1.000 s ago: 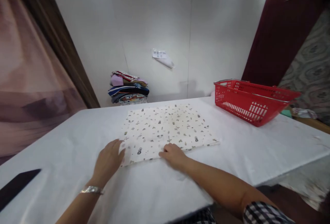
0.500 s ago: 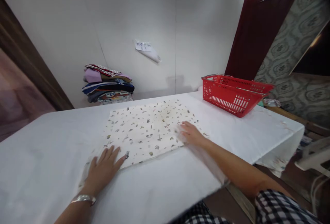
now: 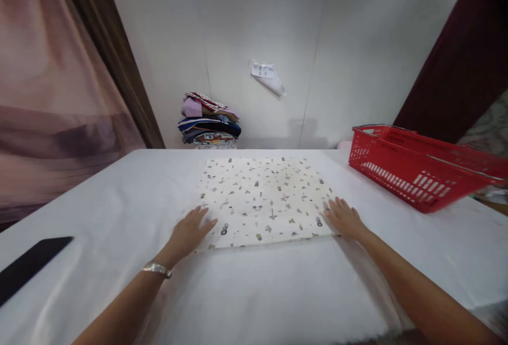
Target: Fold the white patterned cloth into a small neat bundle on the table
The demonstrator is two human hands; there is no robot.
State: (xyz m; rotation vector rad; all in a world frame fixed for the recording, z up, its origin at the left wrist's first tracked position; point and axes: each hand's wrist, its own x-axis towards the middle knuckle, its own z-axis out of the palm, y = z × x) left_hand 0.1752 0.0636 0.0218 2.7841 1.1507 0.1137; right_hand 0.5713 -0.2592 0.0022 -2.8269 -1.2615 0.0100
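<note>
A cream cloth (image 3: 262,197) printed with small grey and olive motifs lies flat on the white-covered table (image 3: 254,292). My left hand (image 3: 189,233), with a silver bracelet at the wrist, rests on its near left corner, fingers spread. On the right side edge, close to the near corner, my right hand (image 3: 344,218) lies with its fingers stretched out. Neither hand grips the fabric. The cloth's two near corners are partly hidden under the hands.
A red plastic basket (image 3: 400,170) stands at the right. Folded fabrics (image 3: 210,123) are piled at the back by the wall. A black flat object (image 3: 34,265) lies at the left edge. A paper note (image 3: 264,71) hangs on the wall, and a pink curtain (image 3: 59,96) is at left.
The view has swung left, so the basket and pile appear farther right and the black object has come into view. Both hands are still on the cloth, which now appears straighter.
</note>
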